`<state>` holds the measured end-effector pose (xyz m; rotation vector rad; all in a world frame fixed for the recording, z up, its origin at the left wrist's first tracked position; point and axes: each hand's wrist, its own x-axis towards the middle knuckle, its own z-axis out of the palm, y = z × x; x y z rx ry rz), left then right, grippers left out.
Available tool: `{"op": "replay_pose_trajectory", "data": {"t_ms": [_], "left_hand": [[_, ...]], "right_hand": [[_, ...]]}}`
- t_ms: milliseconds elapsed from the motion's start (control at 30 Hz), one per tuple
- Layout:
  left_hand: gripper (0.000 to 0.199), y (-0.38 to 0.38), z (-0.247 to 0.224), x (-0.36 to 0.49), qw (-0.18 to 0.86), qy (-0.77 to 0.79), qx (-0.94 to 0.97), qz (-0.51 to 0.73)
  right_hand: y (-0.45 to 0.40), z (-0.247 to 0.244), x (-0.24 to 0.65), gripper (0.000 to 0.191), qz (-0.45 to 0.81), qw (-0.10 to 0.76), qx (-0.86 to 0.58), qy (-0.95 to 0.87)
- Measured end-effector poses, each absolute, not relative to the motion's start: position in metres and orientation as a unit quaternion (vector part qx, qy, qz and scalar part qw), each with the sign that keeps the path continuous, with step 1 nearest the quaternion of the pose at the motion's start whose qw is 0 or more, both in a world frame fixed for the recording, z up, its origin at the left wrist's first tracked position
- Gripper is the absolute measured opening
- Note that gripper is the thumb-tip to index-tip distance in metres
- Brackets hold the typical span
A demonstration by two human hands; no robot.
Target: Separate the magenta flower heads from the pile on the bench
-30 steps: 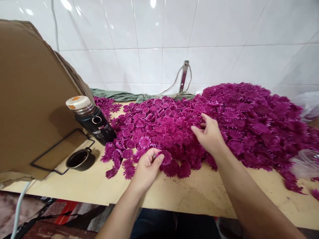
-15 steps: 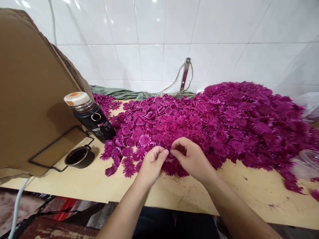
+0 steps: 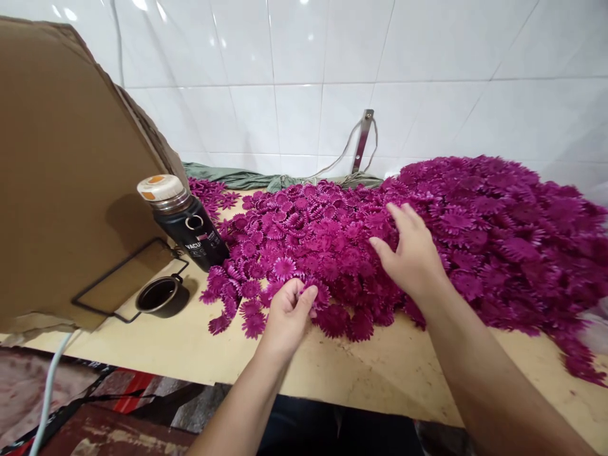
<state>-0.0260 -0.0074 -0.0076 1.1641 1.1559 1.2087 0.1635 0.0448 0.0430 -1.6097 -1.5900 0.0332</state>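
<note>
A wide heap of magenta artificial flower heads [image 3: 332, 234] with toothed petals covers the middle and right of the table. Near its front edge, my left hand [image 3: 289, 316] pinches a magenta flower head [image 3: 321, 296] between thumb and fingers; the fingers partly hide it. My right hand [image 3: 411, 253] is over the right part of the heap with its fingers apart, holding nothing. Whether its fingertips touch the flowers, I cannot tell. One paler flower head [image 3: 285, 268] lies face up just beyond my left hand.
To the left stand a black vacuum flask [image 3: 190, 231] with a white lid, a dark metal cup [image 3: 163, 297] with a wire frame, and a large cardboard sheet [image 3: 61, 171]. Green cloth [image 3: 228, 175] lies along the tiled wall beneath a metal bracket [image 3: 363, 142].
My right hand has left my left hand's fingertips, moved up and right over the heap, and opened. My left hand stays almost in place, still pinching. The view has shifted slightly.
</note>
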Motion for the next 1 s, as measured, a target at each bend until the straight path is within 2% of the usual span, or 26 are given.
{"op": "replay_pose_trajectory", "data": {"t_ms": [33, 167, 233, 467, 633, 800, 1000], "left_hand": [[0.047, -0.003, -0.01, -0.024, 0.528, 0.48, 0.483, 0.507], [0.048, 0.004, -0.017, -0.016, 0.564, 0.461, 0.466, 0.502], [0.049, 0.001, -0.016, -0.014, 0.578, 0.455, 0.459, 0.498], [0.041, -0.006, -0.01, -0.013, 0.563, 0.449, 0.493, 0.488], [0.04, -0.009, -0.006, -0.014, 0.558, 0.459, 0.465, 0.512], [0.037, -0.018, -0.002, -0.022, 0.561, 0.453, 0.47, 0.509], [0.033, -0.003, -0.009, -0.022, 0.572, 0.445, 0.462, 0.511]], "right_hand": [[0.034, 0.044, 0.154, 0.024, 0.038, 0.418, -0.626, -0.657], [-0.001, 0.035, 0.118, 0.001, 0.294, 0.339, -0.546, -0.708], [-0.004, 0.026, 0.112, 0.006, 0.327, 0.34, -0.538, -0.699], [0.008, 0.015, 0.112, 0.016, 0.133, 0.386, -0.583, -0.702], [0.019, 0.02, 0.106, 0.015, 0.087, 0.405, -0.594, -0.689], [0.061, 0.035, 0.15, 0.014, -0.023, 0.433, -0.696, -0.572], [0.038, 0.038, 0.154, 0.011, -0.054, 0.427, -0.572, -0.699]]}}
